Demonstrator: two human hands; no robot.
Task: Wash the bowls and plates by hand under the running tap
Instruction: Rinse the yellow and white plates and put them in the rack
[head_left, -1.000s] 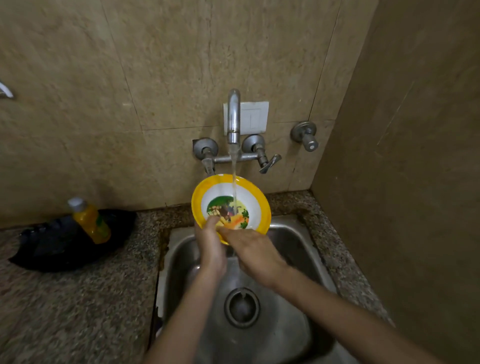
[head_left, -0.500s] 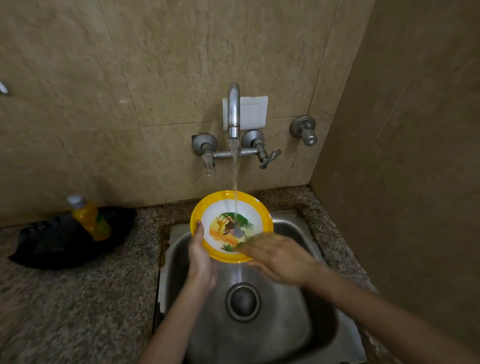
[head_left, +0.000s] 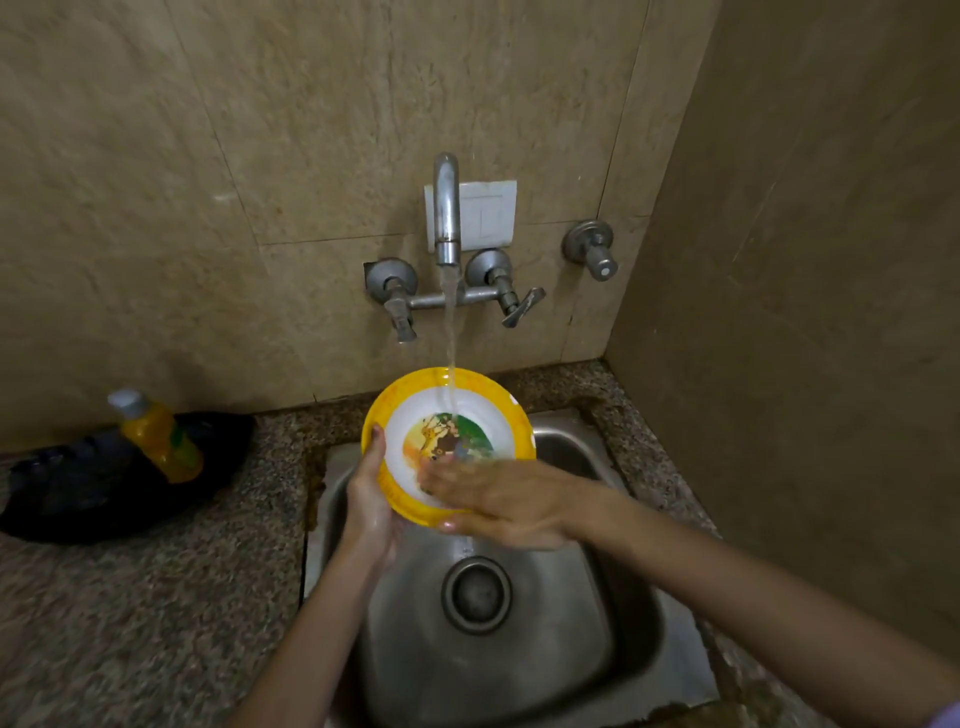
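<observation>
Sink (head_left: 519, 675) set into the speckled stone worktop (head_left: 130, 623), at its back right corner where the two tiled walls meet.

We see the bowl (head_left: 415, 431), yellow-rimmed, white inside, with a coloured picture on its bottom. It is held over the back left part of the sink, above and behind the drain (head_left: 476, 594). The bowl is round, so it has no long axis to note. Its open face tilts up and toward us, with the far rim higher and just below the wall tap (head_left: 447, 208). The water stream (head_left: 450, 332) falls from the spout past the far rim and lands inside the bowl.

The left hand (head_left: 371, 499) grasps the bowl's left rim. The thumb lies over the edge on the inside, and the palm and fingers are wrapped beneath.

The right hand (head_left: 498, 499) is laid palm down across the near inside of the bowl, with the fingers stretched out flat and pointing left. It grasps nothing and touches the white inner wall. Its outline is blurred, so finer finger detail is lost to us.

On the worktop's back left part, near the wall, a black bag (head_left: 78, 488) lies crumpled. An orange bottle (head_left: 158, 436) with a pale cap leans on it, cap toward the wall.

On the back wall are a white switch plate (head_left: 491, 213) behind the spout and a separate metal valve (head_left: 592, 249) to its right.
</observation>
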